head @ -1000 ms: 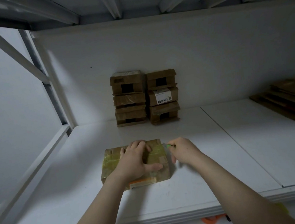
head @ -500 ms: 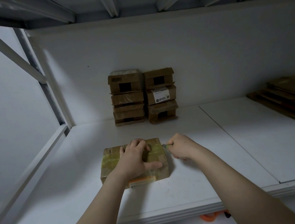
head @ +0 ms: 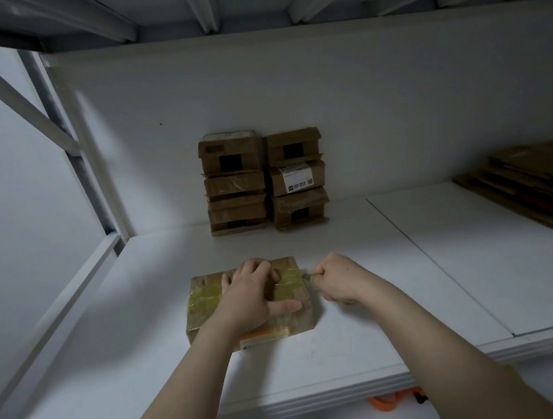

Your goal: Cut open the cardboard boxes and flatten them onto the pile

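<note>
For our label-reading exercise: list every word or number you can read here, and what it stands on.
Nothing is legible.
On a stacked brown cardboard box, white shipping label: print too small.
On the tape-wrapped brown cardboard box, orange-and-white label: blurred.

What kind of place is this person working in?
Probably a storeroom or packing room. It has a white metal shelving rack, taped parcel boxes stacked against the back wall, and a pile of flattened cardboard on the right.
</note>
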